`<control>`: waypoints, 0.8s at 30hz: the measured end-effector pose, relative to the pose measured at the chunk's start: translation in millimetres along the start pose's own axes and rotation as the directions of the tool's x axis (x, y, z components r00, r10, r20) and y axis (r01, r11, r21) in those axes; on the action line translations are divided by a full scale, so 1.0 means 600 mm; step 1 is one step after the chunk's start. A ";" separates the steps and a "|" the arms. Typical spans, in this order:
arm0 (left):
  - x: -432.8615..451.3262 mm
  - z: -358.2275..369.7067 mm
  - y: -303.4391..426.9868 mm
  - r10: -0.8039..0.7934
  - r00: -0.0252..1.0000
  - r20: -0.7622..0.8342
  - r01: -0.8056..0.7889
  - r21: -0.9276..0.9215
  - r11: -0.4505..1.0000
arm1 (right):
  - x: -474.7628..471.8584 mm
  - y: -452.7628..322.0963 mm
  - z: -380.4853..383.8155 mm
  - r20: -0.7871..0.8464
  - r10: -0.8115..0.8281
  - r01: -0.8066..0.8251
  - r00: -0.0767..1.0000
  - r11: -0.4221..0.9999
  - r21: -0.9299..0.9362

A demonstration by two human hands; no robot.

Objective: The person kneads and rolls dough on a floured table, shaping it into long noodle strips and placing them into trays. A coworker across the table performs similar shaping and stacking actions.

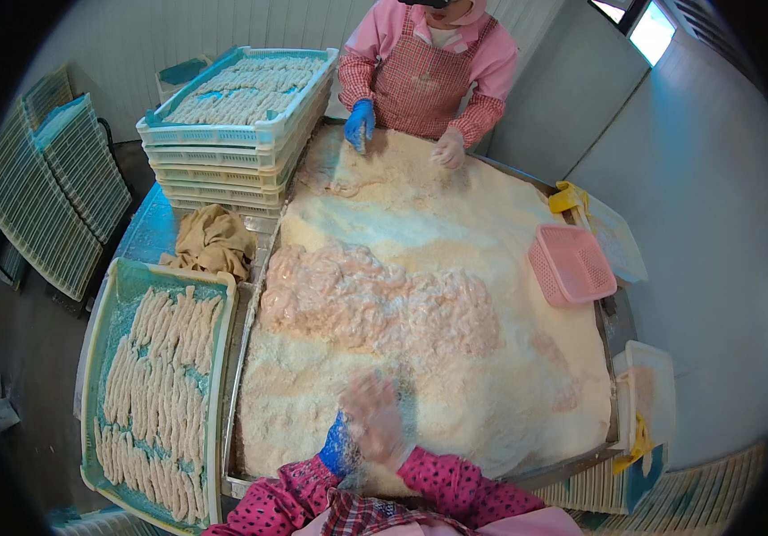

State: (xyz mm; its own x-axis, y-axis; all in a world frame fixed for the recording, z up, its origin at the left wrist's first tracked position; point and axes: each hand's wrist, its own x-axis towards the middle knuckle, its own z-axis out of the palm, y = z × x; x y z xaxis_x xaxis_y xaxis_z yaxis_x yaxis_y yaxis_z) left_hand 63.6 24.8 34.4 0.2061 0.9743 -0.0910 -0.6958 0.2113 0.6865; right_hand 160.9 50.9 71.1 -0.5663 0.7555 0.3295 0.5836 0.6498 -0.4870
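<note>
My right hand (374,415), in a clear plastic glove, is blurred and lies over my left hand, low in the middle of the tray of crumbs. My left hand (340,445) wears a blue glove dusted with crumbs and is mostly covered; whether anything is between the palms is hidden. Beyond them a heap of raw pale meat strips (384,301) lies on the breading crumbs (317,395). To the left, coated strips (156,395) lie in rows in a plastic tray (228,335) with a green liner.
A co-worker's blue-gloved hand (360,125) and clear-gloved hand (449,149) are at the far end. Stacked white trays (206,137) of coated strips and a brown cloth (213,241) stand left. A pink basket (575,264) sits right. The metal rim (243,362) borders the crumbs.
</note>
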 end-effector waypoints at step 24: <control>0.082 -0.203 0.256 0.101 0.873 -0.476 -0.381 -0.538 0.752 | 0.245 0.395 -0.044 -0.307 0.274 -0.368 0.911 0.878 -0.308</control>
State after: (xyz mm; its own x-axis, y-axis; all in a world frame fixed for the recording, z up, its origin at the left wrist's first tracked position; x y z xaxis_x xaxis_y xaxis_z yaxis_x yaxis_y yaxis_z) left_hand -116.9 114.5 47.9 -0.2184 0.9096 -0.3535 -0.9719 -0.1703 0.1623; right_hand 231.6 318.3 25.4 -0.1775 0.8925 0.4146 0.8994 0.3181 -0.2998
